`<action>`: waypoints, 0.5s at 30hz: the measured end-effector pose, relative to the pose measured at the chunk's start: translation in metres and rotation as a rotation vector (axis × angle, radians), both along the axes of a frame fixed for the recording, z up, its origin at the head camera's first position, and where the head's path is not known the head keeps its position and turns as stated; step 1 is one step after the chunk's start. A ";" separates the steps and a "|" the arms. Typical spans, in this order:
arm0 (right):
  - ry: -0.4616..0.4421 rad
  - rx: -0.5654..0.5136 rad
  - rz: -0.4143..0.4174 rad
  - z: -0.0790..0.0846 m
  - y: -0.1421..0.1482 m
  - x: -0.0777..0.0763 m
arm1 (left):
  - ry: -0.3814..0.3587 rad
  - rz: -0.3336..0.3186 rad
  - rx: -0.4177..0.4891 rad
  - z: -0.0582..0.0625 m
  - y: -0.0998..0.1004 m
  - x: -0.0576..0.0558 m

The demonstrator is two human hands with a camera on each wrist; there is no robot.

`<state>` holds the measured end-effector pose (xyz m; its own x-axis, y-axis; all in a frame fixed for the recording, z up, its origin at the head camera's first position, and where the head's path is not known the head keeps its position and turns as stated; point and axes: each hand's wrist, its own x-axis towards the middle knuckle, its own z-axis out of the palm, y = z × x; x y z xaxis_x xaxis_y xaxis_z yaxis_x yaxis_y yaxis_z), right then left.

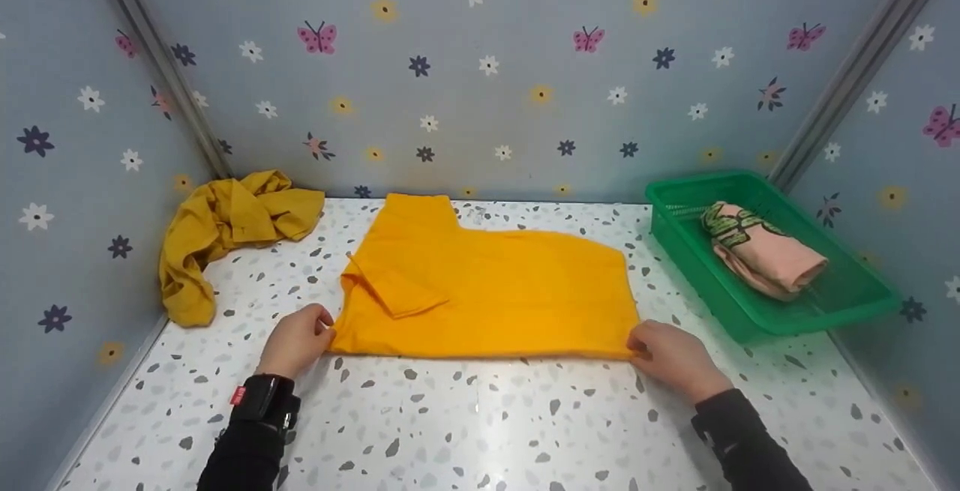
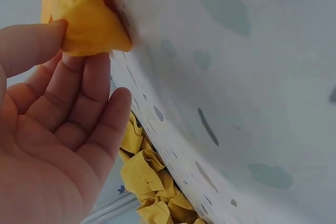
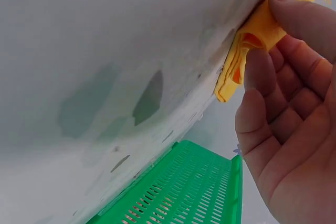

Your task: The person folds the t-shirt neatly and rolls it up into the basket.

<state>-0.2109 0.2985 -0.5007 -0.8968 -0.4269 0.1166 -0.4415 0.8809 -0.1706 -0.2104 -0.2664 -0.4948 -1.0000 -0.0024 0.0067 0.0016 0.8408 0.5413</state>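
A bright yellow-orange shirt [image 1: 517,288] lies folded flat in the middle of the table, one sleeve pointing to the back wall and another laid diagonally over its left part. At its near left corner, my left hand [image 1: 298,337] pinches the cloth between thumb and fingers; the left wrist view shows the gripped shirt corner [image 2: 92,30] close over the table. My right hand [image 1: 675,356] pinches the near right corner, where the right wrist view shows stacked layers of the shirt [image 3: 262,27] between thumb and forefinger.
A crumpled mustard garment [image 1: 232,221] lies at the back left against the wall. On the right stands a green plastic basket [image 1: 697,273] holding a rolled pink garment [image 1: 772,255] with a green print. Flower-patterned walls [image 1: 480,109] enclose the speckled white table [image 1: 450,423] at the back and sides.
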 end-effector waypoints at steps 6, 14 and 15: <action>0.000 -0.004 0.027 -0.001 -0.001 0.000 | 0.001 -0.030 -0.030 -0.002 -0.003 0.005; -0.038 -0.006 0.002 0.002 0.003 0.006 | 0.011 -0.077 -0.043 -0.002 -0.001 0.011; -0.044 -0.007 -0.003 0.002 0.004 0.007 | 0.006 -0.076 -0.047 -0.002 0.000 0.012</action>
<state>-0.2034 0.3026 -0.4984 -0.9022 -0.4239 0.0800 -0.4312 0.8808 -0.1957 -0.1989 -0.2668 -0.4970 -0.9972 0.0741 0.0113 0.0698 0.8627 0.5009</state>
